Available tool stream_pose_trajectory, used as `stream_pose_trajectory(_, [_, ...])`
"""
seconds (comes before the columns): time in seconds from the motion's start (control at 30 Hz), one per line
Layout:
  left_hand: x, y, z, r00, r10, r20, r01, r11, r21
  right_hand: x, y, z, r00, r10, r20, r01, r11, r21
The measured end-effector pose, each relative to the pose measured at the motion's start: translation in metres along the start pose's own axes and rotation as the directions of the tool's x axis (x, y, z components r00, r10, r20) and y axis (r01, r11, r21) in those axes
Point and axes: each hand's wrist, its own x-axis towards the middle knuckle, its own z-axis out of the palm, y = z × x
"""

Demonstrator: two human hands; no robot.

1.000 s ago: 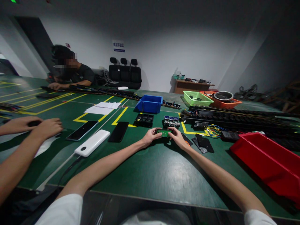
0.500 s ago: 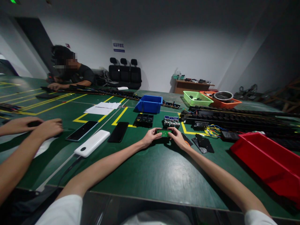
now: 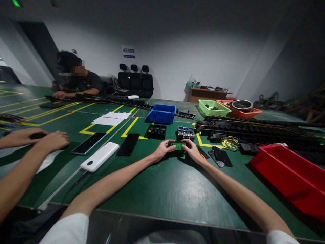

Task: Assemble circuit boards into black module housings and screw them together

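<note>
Two hands (image 3: 162, 150) (image 3: 192, 151) gripping green circuit board (image 3: 178, 146), wall sign (image 3: 129, 51) reading 成品存放区

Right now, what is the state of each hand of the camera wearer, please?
Left hand: closed, holding the left end of the small green rectangular circuit board.
Right hand: closed, holding the same board's right end.

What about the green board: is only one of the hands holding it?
No, the left hand and right hand both hold the board.

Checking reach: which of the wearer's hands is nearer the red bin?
Right: the right hand is left of the red bin; the left hand is farther left, across the green board.
</note>
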Motion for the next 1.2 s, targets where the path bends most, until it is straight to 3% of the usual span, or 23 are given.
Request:
stream_pose_trajectory(0.77, [-0.006,0.010,0.006,1.000,0.018,-0.003,-0.018,1.000,0.006,0.000,-0.001,0.001,1.000,0.020,-0.007,-0.020,0.999,-0.031])
stream_pose_trajectory(1.2, [-0.005,0.012,0.005,0.998,0.067,-0.022,-0.066,0.998,0.018,0.000,-0.010,0.003,0.999,0.048,0.016,-0.048,0.998,0.043])
